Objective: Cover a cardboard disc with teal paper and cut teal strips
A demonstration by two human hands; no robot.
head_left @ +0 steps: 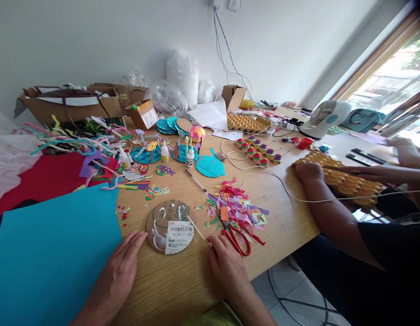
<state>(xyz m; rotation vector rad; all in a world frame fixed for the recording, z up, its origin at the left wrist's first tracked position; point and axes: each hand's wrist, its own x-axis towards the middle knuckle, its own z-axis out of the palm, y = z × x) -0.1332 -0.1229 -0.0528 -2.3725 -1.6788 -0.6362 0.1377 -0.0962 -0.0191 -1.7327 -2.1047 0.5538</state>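
A round cardboard disc [161,214] with a barcode label [179,235] lies on the table, white glue smeared along its left and upper parts. My left hand [123,262] rests at the disc's left edge, fingers stretched out and holding nothing. Pinched in my right hand [226,260] is a thin wooden stick [198,227], whose far tip reaches over the disc's right side near the glue. Red-handled scissors [237,242] lie just beyond my right hand, partly under a heap of coloured paper scraps [235,203].
Blue sheet [56,253] covers the left side. Glue bottles [165,153], blue discs [210,166] and a pen [195,180] lie farther back. A white cable [281,181] crosses rightward. At right, a co-worker's hands [310,172] work on a yellow egg tray [345,179].
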